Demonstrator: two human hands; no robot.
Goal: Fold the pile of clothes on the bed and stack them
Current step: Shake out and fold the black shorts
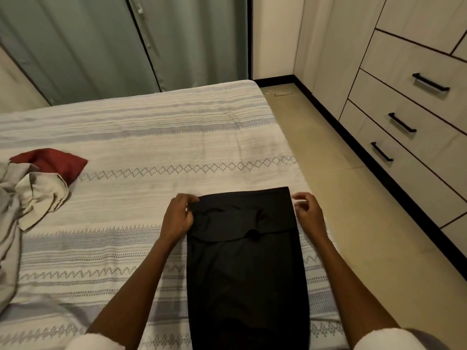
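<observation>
A black garment (246, 269) lies folded into a long strip on the bed's near right part, its far end doubled back toward me. My left hand (178, 217) pinches the garment's far left corner. My right hand (308, 210) hovers just past the far right corner with fingers loosely curled, holding nothing. A pile of unfolded clothes sits at the left edge: a beige and grey garment (32, 198) with a dark red one (54, 161) behind it.
The bed (156, 137) wears a white cover with grey woven bands. To its right runs a strip of beige floor (336, 152), then a wardrobe with black-handled drawers (404, 127). Green curtains (101, 44) hang behind the bed. A wire hanger (280, 93) lies on the floor.
</observation>
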